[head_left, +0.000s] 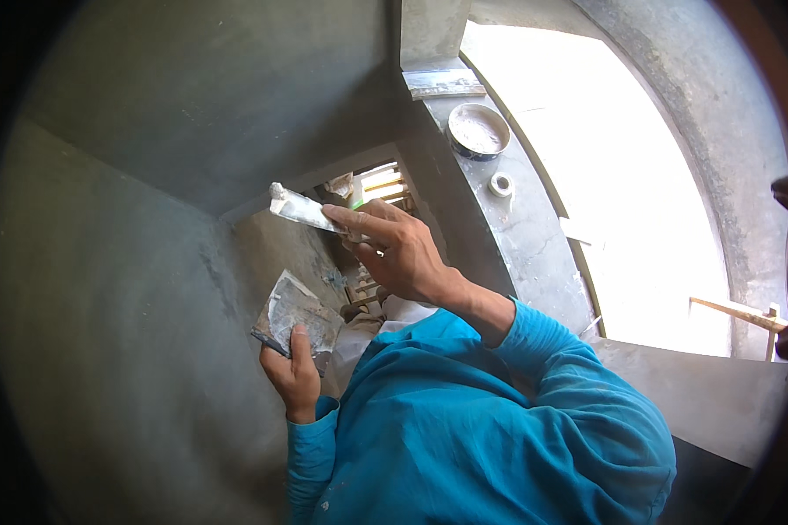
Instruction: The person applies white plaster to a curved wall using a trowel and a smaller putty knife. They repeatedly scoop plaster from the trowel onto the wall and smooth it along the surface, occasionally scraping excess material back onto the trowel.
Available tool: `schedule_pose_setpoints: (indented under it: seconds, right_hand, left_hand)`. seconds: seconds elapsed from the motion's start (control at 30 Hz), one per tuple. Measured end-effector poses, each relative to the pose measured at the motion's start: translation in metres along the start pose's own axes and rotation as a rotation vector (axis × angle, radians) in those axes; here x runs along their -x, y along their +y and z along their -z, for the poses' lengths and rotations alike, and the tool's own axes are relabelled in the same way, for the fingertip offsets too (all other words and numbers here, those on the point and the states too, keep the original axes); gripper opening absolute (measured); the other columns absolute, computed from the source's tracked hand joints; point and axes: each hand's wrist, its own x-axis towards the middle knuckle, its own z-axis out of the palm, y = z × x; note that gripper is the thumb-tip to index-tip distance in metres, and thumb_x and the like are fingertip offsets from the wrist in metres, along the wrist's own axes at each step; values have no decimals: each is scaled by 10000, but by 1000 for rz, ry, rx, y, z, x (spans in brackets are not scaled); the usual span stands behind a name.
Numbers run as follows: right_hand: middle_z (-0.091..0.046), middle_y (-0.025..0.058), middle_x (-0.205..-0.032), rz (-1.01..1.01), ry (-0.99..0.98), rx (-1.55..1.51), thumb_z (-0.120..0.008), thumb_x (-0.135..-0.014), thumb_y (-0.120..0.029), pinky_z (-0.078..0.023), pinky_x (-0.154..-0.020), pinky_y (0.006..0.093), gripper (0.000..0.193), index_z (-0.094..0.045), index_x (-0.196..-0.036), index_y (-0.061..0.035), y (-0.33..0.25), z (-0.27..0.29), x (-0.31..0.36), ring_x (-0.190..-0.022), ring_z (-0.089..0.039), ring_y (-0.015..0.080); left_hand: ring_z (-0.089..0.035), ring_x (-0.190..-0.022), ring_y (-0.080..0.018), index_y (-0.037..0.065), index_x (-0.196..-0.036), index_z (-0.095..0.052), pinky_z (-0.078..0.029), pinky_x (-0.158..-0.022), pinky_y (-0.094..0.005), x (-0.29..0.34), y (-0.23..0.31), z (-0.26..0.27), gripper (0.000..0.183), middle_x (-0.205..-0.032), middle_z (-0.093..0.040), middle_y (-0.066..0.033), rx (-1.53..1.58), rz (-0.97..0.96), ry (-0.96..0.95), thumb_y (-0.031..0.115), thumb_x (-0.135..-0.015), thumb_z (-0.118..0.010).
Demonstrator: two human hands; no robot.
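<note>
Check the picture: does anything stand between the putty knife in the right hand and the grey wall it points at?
Nothing visible does. The right hand holds the putty knife with its blade tip at the grey wall; the left hand holds a plaster-smeared board lower down, out of the way.

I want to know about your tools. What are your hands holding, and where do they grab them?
Right hand grips a putty knife by its handle end; left hand holds a flat plaster-smeared board by its lower edge.
</note>
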Motion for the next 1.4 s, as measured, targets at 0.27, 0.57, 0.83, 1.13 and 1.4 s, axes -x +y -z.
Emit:
schedule_pose_setpoints:
  seconds: [0.27, 0.57, 0.83, 1.13, 1.4]
  right_hand:
    - [-706, 72, -1092, -313, 304, -284, -588, -1006, -132, -544, -691, 264, 338, -590, -1337, -62, 131, 64, 3, -835, -666, 104]
    - [-670, 102, -966, -875, 540, -918, -535, -1031, -173, -592, -630, 295, 202, -569, -1153, -16, 255, 79, 45, -733, -651, 153]
    - [-682, 83, -943, -992, 405, -967, -527, -1032, -195, -576, -629, 278, 212, -573, -1167, -37, 208, 53, 92, -710, -657, 146]
    - [-694, 153, -945, -562, -123, -302, -581, -949, -32, -543, -714, 367, 496, -343, -1383, -67, 60, -17, 79, -765, -683, 223]
    - [-613, 81, -1162, -654, -517, -1157, -486, -966, -12, -564, -845, 339, 287, -549, -1245, -39, 4, -78, 71, -1035, -635, 171]
  left_hand:
    - [-643, -1020, -228, -130, -1273, -517, -535, -878, -351, -3, -56, 29, 381, -1185, -633, -191, 82, 128, 208, 94, -972, -583]
    - [-615, -1083, -240, -107, -1304, -482, -516, -935, -359, -1, -62, 33, 412, -1248, -597, -182, 169, 174, 186, 102, -971, -605]
    - [-623, -1096, -255, -87, -1343, -473, -524, -938, -376, -3, -51, 25, 444, -1268, -591, -180, 273, 236, 234, 94, -960, -605]
    - [-606, -1145, -232, -14, -1341, -522, -516, -980, -364, -4, -12, 1, 413, -1279, -604, -119, 835, 328, 147, 143, -975, -631]
    - [-617, -1053, -160, -9, -1244, -577, -497, -907, -317, -17, -28, -33, 347, -1175, -651, -72, 596, 245, 330, 156, -961, -692]
